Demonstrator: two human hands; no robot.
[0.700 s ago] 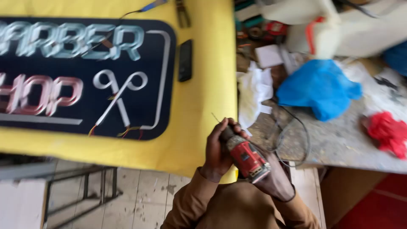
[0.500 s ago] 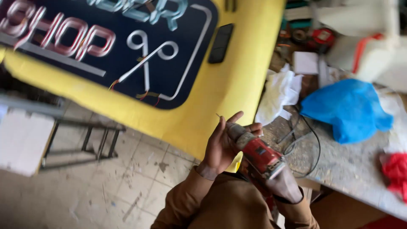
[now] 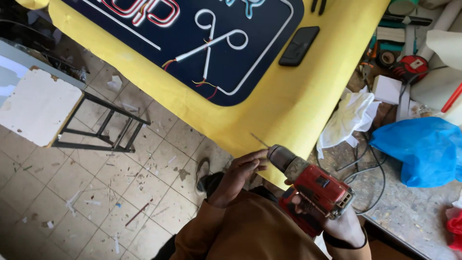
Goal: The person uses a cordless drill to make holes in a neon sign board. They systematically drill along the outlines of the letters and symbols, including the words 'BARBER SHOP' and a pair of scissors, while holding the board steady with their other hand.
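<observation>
**Red drill held in both hands beside a yellow-covered bench**

Seen from above, looking down at two hands. Right hand [image 3: 339, 226] wrapped tight around the grip of a red cordless drill [image 3: 315, 188], fingers closed on the handle, body of the tool angled up and to the left. Left hand [image 3: 243, 168] just ahead of that grip, fingertips curled against the dark chuck [image 3: 284, 158], closed on it rather than spread. Thin drill bit [image 3: 260, 140] projecting beyond the chuck, tip in free air, touching nothing.

Past the bit tip, close by: edge of a yellow sheet [image 3: 288, 101] draped over a bench. Farther out on that sheet, well away from the grip: a dark sign panel [image 3: 260, 29] with white tube shaped like scissors, loose red and yellow wires at its lower edge. Black phone-like slab [image 3: 299, 45] beside the panel. To the right of the grip: crumpled white cloth [image 3: 351, 118], black cables, a blue plastic bag [image 3: 423, 149]. Below and left: tiled floor littered with scraps.

Progress, as a judgement: bit seated, drill in hand, no contact with sheet or panel; no fresh hole visible near the bit. Drilling seemingly not begun.
</observation>
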